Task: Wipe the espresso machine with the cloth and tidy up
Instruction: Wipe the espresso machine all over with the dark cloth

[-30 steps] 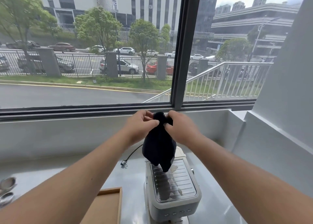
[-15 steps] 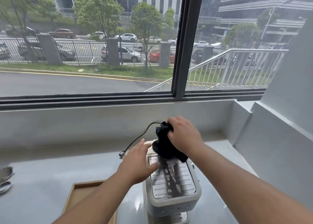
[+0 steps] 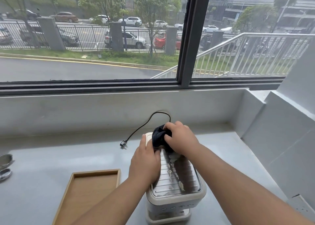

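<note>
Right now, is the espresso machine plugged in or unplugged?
Unplugged. The power cord loops from behind the espresso machine and its plug lies loose on the grey counter, not in any socket.

Dark navy ribbed cloth (image 3: 159, 136) — cream espresso machine (image 3: 175, 199) with silver ridged top; tan wooden tray (image 3: 95, 172), black cord (image 3: 144, 126).

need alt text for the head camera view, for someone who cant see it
A person's right hand presses a bunched dark cloth onto the back of a white espresso machine, while the left hand rests on its top left edge. Its unplugged cord lies on the grey counter near a wooden tray.
</note>
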Available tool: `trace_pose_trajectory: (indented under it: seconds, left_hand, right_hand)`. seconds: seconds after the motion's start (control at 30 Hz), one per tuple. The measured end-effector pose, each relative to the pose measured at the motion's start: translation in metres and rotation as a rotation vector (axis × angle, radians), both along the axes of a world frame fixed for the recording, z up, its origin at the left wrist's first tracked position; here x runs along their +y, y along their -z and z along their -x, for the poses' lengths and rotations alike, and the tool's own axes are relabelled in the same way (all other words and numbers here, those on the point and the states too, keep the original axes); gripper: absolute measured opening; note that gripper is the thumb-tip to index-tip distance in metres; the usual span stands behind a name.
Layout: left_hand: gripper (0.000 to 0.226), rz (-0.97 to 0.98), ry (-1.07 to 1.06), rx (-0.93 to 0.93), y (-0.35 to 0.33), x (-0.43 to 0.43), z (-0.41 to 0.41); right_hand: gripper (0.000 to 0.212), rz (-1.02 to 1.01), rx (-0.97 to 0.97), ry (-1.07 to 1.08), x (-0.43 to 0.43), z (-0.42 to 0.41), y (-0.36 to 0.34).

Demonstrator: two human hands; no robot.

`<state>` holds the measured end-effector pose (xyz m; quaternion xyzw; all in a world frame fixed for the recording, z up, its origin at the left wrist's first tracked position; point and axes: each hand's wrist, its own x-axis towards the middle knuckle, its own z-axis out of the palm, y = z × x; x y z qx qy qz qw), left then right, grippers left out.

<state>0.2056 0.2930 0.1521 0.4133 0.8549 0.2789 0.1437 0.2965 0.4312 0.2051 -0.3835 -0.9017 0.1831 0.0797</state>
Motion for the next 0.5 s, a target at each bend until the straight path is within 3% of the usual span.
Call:
trace_pose_trajectory:
  seconds: [0.5]
  left_hand:
    - [0.073, 0.07, 0.166, 0.155, 0.005, 0.006, 0.009]
  right_hand:
    - [0.037, 0.016, 0.014, -0.008, 0.016, 0.009, 0.02]
